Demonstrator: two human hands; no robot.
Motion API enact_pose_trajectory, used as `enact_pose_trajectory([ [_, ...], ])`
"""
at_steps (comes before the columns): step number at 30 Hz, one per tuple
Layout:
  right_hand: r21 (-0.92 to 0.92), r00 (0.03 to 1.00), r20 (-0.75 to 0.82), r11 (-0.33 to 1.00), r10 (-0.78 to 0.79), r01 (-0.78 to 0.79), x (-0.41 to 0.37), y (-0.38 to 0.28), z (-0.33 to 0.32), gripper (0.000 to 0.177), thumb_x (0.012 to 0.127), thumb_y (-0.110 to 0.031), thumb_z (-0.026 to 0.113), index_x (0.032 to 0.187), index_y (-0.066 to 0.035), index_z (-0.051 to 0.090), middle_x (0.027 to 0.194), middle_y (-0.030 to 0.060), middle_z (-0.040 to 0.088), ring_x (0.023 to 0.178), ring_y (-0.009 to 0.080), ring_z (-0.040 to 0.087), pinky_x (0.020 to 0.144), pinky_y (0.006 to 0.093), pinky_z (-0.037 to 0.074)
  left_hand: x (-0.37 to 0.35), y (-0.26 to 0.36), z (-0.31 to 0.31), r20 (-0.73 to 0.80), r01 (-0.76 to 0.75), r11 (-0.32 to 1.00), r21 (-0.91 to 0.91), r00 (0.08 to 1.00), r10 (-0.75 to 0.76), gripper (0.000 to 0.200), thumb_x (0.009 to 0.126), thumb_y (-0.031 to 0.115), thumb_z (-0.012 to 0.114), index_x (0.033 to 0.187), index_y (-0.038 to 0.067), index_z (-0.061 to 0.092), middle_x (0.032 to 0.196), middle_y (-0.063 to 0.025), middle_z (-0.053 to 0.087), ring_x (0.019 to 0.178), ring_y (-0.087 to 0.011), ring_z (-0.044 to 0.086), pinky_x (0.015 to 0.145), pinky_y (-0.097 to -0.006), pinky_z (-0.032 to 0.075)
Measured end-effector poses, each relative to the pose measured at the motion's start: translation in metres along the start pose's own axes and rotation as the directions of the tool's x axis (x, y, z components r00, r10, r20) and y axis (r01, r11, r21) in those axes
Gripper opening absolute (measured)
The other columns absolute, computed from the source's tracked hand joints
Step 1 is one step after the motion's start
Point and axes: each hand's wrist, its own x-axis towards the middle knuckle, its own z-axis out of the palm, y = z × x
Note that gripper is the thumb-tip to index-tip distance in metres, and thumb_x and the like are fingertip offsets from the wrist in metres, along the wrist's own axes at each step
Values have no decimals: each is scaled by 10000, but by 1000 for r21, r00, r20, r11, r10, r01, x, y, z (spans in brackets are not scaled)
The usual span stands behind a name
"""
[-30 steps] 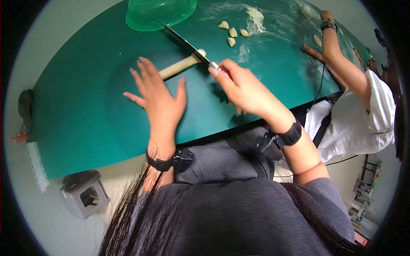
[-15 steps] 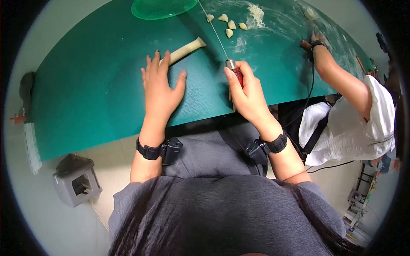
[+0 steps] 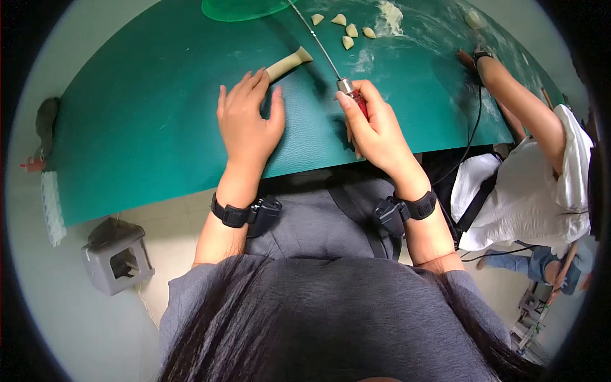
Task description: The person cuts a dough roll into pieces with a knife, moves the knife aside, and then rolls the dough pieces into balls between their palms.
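Note:
My left hand (image 3: 250, 121) lies with its fingers stretched out over the near end of a pale dough roll (image 3: 289, 64), which it partly covers. The roll's far end flares out, pointing up and to the right. In my right hand (image 3: 377, 126) is a knife (image 3: 344, 85) with a red handle and a metal collar. Its long blade is seen almost edge-on, slanting up and left above the table, clear of the roll. Beyond the blade, several small cut dough pieces (image 3: 351, 30) are scattered on the green tabletop (image 3: 159, 121).
A green translucent tray or bowl (image 3: 247, 9) stands at the far edge of view. Loose flour (image 3: 391, 19) lies beyond the dough pieces. On the right, a co-worker's arm (image 3: 522, 105) reaches over the table, near a hanging black cable (image 3: 476, 130). A grey stool (image 3: 118, 254) stands lower left.
My view has shifted slightly. My left hand's fingers have drawn closer together over the roll. The knife remains in my right hand. The co-worker's second forearm has come into sight.

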Motion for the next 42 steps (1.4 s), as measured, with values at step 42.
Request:
enact_pose_trajectory([
  [42,-136,990,142,990,-4,24,9,9,-7,276,979,-276,608,1081,-27,545,667,160,565,595,309,592,564,380,436,14,-2,12,-42,-3,999,-48,999,1,217,898,226,684,1054,92,753,1140,-86,719,1120,-273,651,1004,-467,453],
])
